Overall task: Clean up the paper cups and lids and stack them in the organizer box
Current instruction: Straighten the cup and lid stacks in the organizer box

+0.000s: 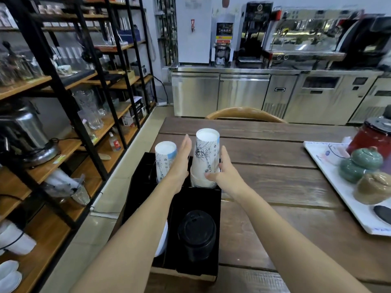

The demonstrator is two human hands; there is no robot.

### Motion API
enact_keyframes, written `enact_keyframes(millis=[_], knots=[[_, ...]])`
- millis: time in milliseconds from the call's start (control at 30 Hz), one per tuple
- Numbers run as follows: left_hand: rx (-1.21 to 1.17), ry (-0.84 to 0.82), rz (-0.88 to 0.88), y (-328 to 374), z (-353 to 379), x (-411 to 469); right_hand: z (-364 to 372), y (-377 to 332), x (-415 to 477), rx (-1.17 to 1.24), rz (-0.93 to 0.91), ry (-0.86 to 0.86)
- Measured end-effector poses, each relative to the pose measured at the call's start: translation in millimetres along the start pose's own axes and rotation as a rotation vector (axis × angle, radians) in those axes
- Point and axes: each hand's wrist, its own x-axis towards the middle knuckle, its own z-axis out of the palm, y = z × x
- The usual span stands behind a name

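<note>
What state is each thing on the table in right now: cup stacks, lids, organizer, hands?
Taller cup stack: upside down, standing in the organizer box.
Shorter cup stack: upside down, in the box's left slot.
Black lids: stacked in the near compartment.
Left hand: open, flat between the stacks.
Right hand: fingers touching the taller stack.

A black organizer box (196,199) sits low in the middle of the frame, at the left edge of the table. Two stacks of upside-down white paper cups with dark line drawings rise from its far compartments, the shorter stack (165,159) to the left and the taller stack (206,155) at center. A stack of black lids (196,233) fills a nearer compartment.
</note>
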Motion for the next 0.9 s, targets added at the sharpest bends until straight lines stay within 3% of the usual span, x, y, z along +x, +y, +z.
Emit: enact_keyframes(millis=[333, 433, 500, 533, 600, 667, 733, 800, 900], knots=[[0.006, -0.066, 0.096, -11, 6, 3, 4, -20, -1, -0.068, -0.1, -0.073], [0.083, -0.066, 0.113, -19, 3, 8, 14, -47, -15, -0.182, -0.168, -0.032], [0.122, -0.074, 0.136, -22, 1, 11, 10, -23, -3, -0.177, -0.177, 0.041], [0.13, -0.041, 0.17, -23, 0, 11, 7, -10, 2, -0.236, -0.167, 0.133], [0.16, 0.178, 0.273, -20, -3, 7, 8, 5, 1, -0.322, -0.176, 0.363], [0.194, 0.439, 0.415, -18, -12, 4, 15, 10, -6, -0.348, -0.363, 0.508], [0.122, 0.584, 0.489, -20, -25, 4, 28, 16, -11, -0.423, -0.504, 0.434], [0.008, 0.674, 0.443, -20, -39, 8, 37, 20, -7, -0.428, -0.495, 0.253], [-0.12, 0.6, 0.252, -24, -61, 20, 53, 13, 1, -0.373, -0.373, 0.068]])
